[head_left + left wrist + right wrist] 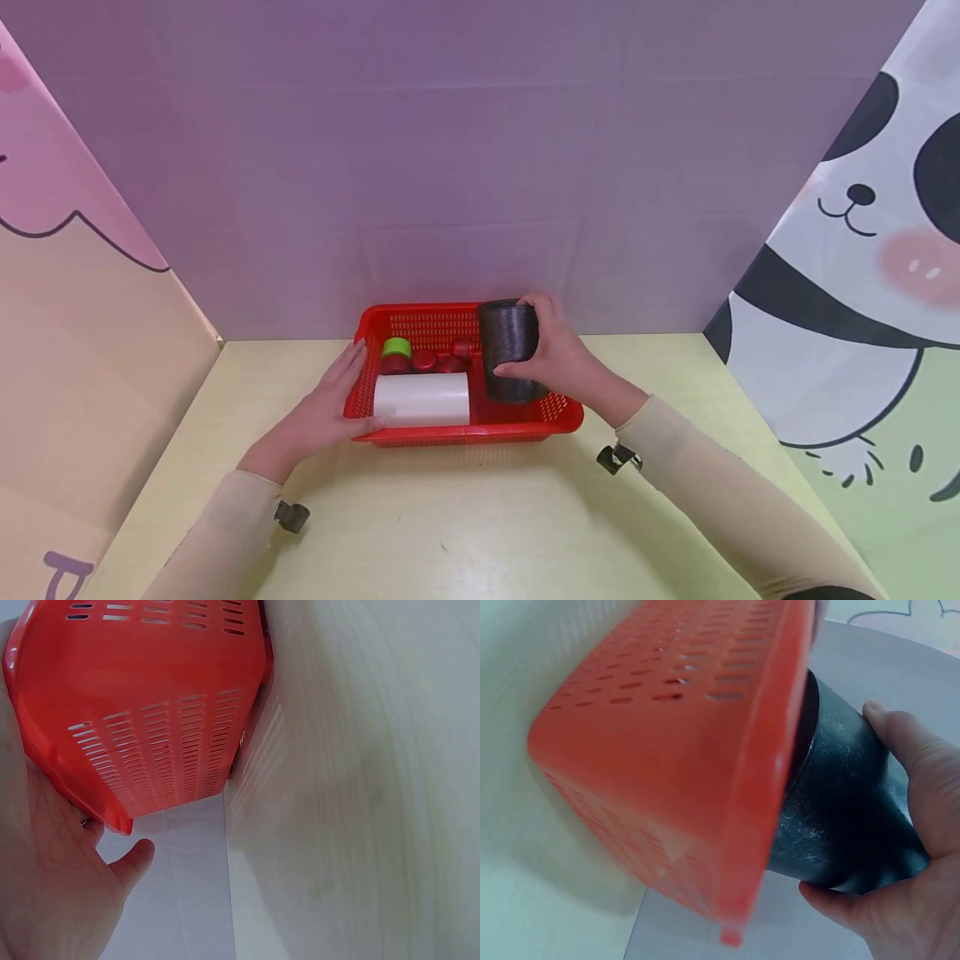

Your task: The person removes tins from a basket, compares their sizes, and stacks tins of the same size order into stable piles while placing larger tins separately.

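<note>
My right hand [558, 354] grips a black cylindrical container [508, 350] at the right end of the red basket [480, 431]. Its thumb lies across the near side. In the right wrist view the black container [840, 802] tilts at the basket rim, with thumb and fingers around it. My left hand [333, 408] rests at the basket's left corner, fingers stretched along the side rim and thumb by the front rim. The left wrist view has this hand [60, 870] against the rim. Near its thumb, a white cylinder [422, 400] lies sideways inside the basket.
Behind the white cylinder, the basket holds a green round piece [397, 347] and several small red round pieces [424, 360]. The basket stands on a pale wooden table [465, 517], close to a purple backdrop [480, 167]. Printed panels flank both sides, a panda [825, 333] on the right.
</note>
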Tool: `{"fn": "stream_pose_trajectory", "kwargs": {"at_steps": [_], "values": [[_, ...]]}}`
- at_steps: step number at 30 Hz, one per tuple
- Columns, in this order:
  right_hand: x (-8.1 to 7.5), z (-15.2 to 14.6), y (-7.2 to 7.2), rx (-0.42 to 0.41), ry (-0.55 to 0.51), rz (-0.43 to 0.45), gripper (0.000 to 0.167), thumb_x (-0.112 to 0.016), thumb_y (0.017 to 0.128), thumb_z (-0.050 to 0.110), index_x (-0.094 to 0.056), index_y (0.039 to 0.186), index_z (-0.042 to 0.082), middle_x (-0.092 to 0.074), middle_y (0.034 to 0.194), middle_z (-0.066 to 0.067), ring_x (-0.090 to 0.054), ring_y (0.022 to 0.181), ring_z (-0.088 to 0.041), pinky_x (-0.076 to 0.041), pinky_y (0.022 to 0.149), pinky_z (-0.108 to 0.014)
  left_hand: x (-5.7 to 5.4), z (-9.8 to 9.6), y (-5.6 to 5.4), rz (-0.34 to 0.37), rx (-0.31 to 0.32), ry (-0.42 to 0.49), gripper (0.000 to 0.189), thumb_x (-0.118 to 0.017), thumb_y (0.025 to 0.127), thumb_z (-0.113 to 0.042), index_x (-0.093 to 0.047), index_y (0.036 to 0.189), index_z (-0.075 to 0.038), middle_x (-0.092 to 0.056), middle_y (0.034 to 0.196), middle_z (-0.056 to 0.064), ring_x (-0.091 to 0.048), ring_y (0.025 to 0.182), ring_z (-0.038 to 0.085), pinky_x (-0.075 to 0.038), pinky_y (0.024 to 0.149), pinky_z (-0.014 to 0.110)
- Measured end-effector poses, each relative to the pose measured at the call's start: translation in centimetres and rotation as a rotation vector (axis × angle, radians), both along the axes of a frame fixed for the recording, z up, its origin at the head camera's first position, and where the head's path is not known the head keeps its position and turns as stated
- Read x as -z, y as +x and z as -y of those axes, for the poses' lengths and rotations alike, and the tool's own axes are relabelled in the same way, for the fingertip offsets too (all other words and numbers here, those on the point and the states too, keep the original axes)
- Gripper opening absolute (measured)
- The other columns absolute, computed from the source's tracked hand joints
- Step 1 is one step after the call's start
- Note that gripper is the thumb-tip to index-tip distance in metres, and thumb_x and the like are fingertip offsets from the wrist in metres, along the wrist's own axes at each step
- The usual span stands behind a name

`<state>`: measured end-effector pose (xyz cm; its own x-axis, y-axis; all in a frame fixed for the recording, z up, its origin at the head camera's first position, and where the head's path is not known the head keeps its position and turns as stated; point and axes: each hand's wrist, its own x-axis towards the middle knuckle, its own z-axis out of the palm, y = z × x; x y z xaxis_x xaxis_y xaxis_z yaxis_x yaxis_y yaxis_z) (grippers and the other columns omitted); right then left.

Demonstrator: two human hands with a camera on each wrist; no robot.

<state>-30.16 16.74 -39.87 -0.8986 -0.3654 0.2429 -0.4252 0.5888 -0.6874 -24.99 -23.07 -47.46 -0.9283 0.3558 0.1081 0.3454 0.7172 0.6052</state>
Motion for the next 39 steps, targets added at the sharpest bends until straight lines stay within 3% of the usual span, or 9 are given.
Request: {"fn": "stream_pose_trajectory", "kwargs": {"at_steps": [6,17,29,39], "values": [[-0.4,-1.1,0.0,0.024,-0.033,-0.079,0.106,-0.104,0.077,0.019,-0.03,0.153,0.013,-0.042,0.147,-0.015,-0.055,0.127,-0.037,-0.063,0.098,-0.056,0.1,0.0,0.0,0.0,-0.006,-0.005,0.132,-0.088,0.085,-0.062,-0.008,0.179,-0.014,-0.001,0.187,0.004,-0.007,0.17,0.036,-0.053,0.112,0.065],[-1.4,-2.6,0.4,0.093,-0.069,-0.065,0.113,-0.102,0.078,0.019,-0.023,0.158,0.017,-0.039,0.151,-0.015,-0.05,0.133,-0.039,-0.061,0.1,-0.063,0.0,0.0,0.1,-0.008,-0.001,-0.003,0.13,-0.086,0.087,-0.063,-0.01,0.179,-0.011,-0.001,0.186,0.006,-0.006,0.17,0.037,-0.051,0.114,0.065],[-2.6,-4.8,0.1,0.137,-0.143,-0.128,0.112,-0.102,0.08,0.017,-0.021,0.159,0.014,-0.041,0.154,-0.014,-0.047,0.139,-0.037,-0.058,0.105,-0.066,0.1,0.1,0.2,-0.026,0.007,-0.012,0.126,-0.083,0.091,-0.061,-0.009,0.178,-0.008,-0.002,0.186,0.01,-0.006,0.17,0.039,-0.047,0.117,0.067],[-2.4,-7.6,-0.7,0.241,-0.145,-0.209,0.112,-0.1,0.082,0.016,-0.02,0.16,0.014,-0.036,0.159,-0.014,-0.042,0.144,-0.037,-0.055,0.108,-0.069,-0.3,-0.1,0.3,-0.009,-0.006,-0.037,0.129,-0.085,0.089,-0.063,-0.008,0.179,-0.01,-0.001,0.187,0.006,-0.006,0.17,0.036,-0.05,0.115,0.065]]}}
